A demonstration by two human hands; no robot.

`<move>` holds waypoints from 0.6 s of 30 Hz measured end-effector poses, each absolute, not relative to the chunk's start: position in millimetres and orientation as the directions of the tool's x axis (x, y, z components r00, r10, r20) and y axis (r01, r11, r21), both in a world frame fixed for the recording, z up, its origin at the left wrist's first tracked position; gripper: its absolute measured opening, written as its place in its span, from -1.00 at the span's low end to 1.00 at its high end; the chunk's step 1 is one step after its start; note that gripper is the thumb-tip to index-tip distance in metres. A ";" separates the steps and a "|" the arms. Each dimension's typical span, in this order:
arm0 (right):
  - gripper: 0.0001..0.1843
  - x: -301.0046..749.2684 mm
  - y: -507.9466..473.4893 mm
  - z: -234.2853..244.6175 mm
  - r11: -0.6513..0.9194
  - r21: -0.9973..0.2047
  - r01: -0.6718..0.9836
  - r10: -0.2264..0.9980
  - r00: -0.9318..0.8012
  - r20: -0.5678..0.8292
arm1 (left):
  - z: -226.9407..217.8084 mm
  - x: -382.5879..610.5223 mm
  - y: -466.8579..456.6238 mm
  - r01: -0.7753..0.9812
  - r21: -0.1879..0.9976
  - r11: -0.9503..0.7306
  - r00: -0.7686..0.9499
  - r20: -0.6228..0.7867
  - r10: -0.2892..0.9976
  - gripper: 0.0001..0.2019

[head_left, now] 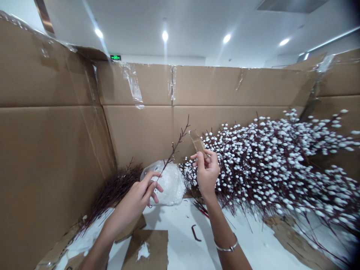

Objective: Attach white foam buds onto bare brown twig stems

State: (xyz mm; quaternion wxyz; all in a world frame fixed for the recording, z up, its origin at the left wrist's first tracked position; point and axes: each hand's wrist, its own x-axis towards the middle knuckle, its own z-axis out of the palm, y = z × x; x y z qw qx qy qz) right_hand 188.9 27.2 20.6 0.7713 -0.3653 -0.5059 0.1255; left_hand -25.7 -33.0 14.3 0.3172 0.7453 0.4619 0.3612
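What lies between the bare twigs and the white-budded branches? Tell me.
Head view: a clear bag of white pellets lies between the bare twigs and the white-budded branches. In front, the left hand holds a twig, the right hand a cardboard strip.

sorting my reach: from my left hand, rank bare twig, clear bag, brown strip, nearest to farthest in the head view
1. bare twig: held in the left hand.
2. clear bag: just right of it, behind.
3. brown strip: farther right, in the right hand.

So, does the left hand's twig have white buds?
No, the twig in the left hand is bare and dark, unlike the white-budded branches heaped nearby; the right hand holds a cardboard strip.
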 end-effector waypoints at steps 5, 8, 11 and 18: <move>-0.85 188.5 26.7 20.8 0.691 -0.701 0.177 0.577 0.449 0.682 | 15.0 -24.9 -33.6 0.455 0.809 -0.373 0.317 0.244 0.917 -0.64; -0.85 188.1 26.5 20.3 0.692 -0.700 0.178 0.579 0.443 0.685 | 16.2 -24.1 -34.4 0.455 0.809 -0.372 0.324 0.239 0.915 -0.63; -0.85 188.0 26.9 19.4 0.691 -0.699 0.183 0.579 0.438 0.688 | 16.7 -24.0 -35.1 0.452 0.811 -0.372 0.327 0.237 0.915 -0.63; -0.86 188.3 26.3 19.6 0.693 -0.691 0.203 0.573 0.426 0.700 | 16.0 -24.9 -33.5 0.455 0.809 -0.372 0.323 0.239 0.916 -0.64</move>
